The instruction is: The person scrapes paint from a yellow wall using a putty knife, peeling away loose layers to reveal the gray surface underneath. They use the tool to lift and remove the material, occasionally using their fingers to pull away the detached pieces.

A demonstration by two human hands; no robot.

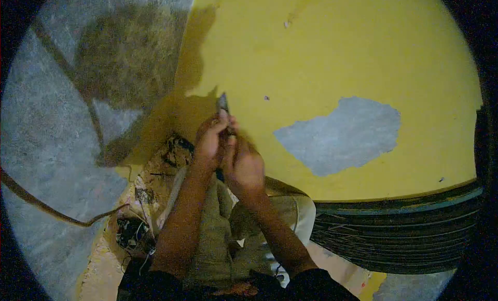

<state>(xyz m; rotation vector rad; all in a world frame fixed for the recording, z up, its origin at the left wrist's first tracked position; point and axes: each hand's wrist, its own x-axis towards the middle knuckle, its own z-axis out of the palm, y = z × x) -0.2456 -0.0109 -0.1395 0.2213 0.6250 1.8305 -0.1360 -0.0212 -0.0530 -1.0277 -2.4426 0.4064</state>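
Observation:
My left hand (pixel 210 140) is closed around a small dark grey pointed piece (pixel 223 101), whose tip sticks out past the fingers. It looks like a blade or a cut scrap; blur and dim light hide which. Close against it on the right, my right hand (pixel 245 169) is curled shut, its fingers meeting the left hand's. What the right fingers grip is hidden. Both hands are above my lap, at the near left edge of a large yellow sheet (pixel 332 52).
An irregular grey patch (pixel 345 135) interrupts the yellow sheet. At lower right lies a stack of dark sheets (pixel 394 239). Dark bundles with loose strings (pixel 136 231) sit at lower left, near a brown strap or cord (pixel 52 210) on the grey floor (pixel 46 145).

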